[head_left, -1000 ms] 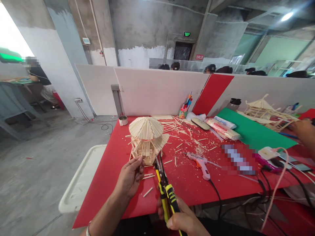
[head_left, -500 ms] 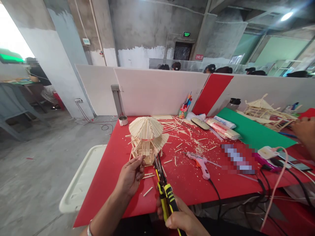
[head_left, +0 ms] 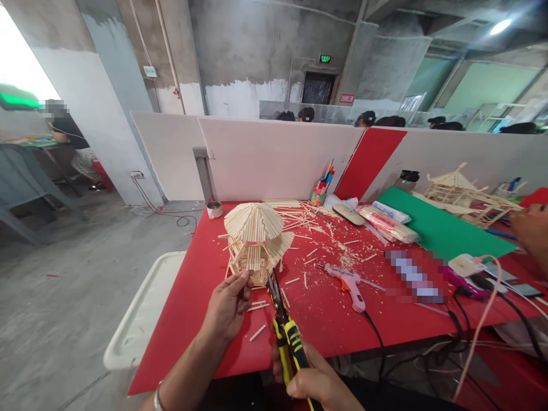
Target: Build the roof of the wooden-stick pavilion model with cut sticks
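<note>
Change: the long-nosed pliers (head_left: 281, 313) have been shifted slightly toward the left hand (head_left: 226, 305), so only a small gap is left between jaws and pinched fingertips; no contact can be made out.
Left hand: closed in a narrow pinch, in which a thin stick (head_left: 250, 274) appears to be held; most of it is covered by the fingers.
Right hand (head_left: 314, 381): wrapped around the yellow-and-black handles; the plier jaws stand slightly apart.
Stick pavilion (head_left: 253, 225): set on the red tabletop (head_left: 325, 337), just beyond both hands, with its lower front partly hidden by the left fingertips.
Cut sticks (head_left: 258, 333): scattered between and beyond the hands.
Glue gun (head_left: 353, 290): laid to the right of the right hand, untouched.
Hard to tell: whether the pavilion is touched by the plier tips cannot be judged, and the stick's far end is not shown. An item (head_left: 415, 277) farther right is blurred by pixels. Another person's hand (head_left: 533, 228) is cut off by the frame's right edge.
</note>
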`<state>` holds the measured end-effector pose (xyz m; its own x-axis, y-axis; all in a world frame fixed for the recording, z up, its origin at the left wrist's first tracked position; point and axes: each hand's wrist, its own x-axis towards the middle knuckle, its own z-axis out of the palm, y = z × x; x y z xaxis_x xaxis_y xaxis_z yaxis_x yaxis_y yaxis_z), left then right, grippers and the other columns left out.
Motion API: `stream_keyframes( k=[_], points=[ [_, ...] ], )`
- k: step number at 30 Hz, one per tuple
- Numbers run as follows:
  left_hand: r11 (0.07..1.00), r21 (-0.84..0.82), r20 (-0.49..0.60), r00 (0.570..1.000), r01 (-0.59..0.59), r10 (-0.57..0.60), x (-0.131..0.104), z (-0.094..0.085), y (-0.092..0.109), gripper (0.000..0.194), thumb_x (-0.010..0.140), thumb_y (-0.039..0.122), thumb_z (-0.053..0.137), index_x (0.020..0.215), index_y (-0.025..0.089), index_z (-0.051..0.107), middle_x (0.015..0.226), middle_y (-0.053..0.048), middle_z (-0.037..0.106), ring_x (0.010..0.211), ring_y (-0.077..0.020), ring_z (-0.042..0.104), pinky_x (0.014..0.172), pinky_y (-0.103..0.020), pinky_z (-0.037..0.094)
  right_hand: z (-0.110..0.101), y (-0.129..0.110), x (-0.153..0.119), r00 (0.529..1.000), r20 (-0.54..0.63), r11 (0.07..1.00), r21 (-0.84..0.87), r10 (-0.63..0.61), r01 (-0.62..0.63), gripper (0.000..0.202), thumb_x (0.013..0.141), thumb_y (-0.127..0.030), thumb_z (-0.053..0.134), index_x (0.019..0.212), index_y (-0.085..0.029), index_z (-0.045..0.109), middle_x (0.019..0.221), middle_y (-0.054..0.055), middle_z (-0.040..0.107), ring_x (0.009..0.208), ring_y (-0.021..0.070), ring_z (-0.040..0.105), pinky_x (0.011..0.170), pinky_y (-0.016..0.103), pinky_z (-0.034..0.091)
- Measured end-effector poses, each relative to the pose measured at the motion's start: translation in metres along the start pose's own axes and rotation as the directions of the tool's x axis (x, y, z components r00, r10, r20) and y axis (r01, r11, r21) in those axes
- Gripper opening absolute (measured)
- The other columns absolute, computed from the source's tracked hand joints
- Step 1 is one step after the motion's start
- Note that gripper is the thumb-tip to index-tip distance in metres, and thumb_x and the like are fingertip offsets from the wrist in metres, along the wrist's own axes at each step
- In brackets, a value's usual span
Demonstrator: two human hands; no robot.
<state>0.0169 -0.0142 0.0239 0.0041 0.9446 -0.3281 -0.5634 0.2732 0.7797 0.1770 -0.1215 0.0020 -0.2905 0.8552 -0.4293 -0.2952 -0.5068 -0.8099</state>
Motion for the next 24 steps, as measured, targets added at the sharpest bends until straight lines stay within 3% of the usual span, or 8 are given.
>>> stream_keyframes(
  k=[17, 24],
  points=[
    [0.997, 0.035, 0.008, 0.997, -0.072, 0.072, 0.0002, 0.0014, -0.0027, 0.028, 0.055, 0.027, 0.082, 0.072, 0.009, 0.068, 0.055, 0.001, 0.056, 0.041, -0.0033, 0.039, 0.031, -0.013, 0.022, 0.0018, -0.0001, -0.0024, 1.0, -0.004, 1.0, -0.011, 0.006, -0.006, 0.04, 0.045, -0.021, 0.054, 0.084, -0.019, 0.064, 0.08, 0.002, 0.061, 0.089, 0.0212, 0.055, 0.083, 0.031, 0.039],
    [0.994, 0.056, -0.007, 0.996, -0.088, 0.089, 0.001, 0.0016, -0.0023, 0.035, 0.05, 0.03, 0.085, 0.072, 0.009, 0.07, 0.054, 0.001, 0.056, 0.041, -0.0032, 0.039, 0.032, -0.013, 0.022, 0.0057, -0.0053, -0.0072, 0.999, -0.052, 0.999, -0.028, 0.015, -0.017, 0.049, 0.045, -0.02, 0.055, 0.093, -0.019, 0.063, 0.089, 0.002, 0.063, 0.088, 0.0197, 0.055, 0.082, 0.029, 0.04]
  ],
)
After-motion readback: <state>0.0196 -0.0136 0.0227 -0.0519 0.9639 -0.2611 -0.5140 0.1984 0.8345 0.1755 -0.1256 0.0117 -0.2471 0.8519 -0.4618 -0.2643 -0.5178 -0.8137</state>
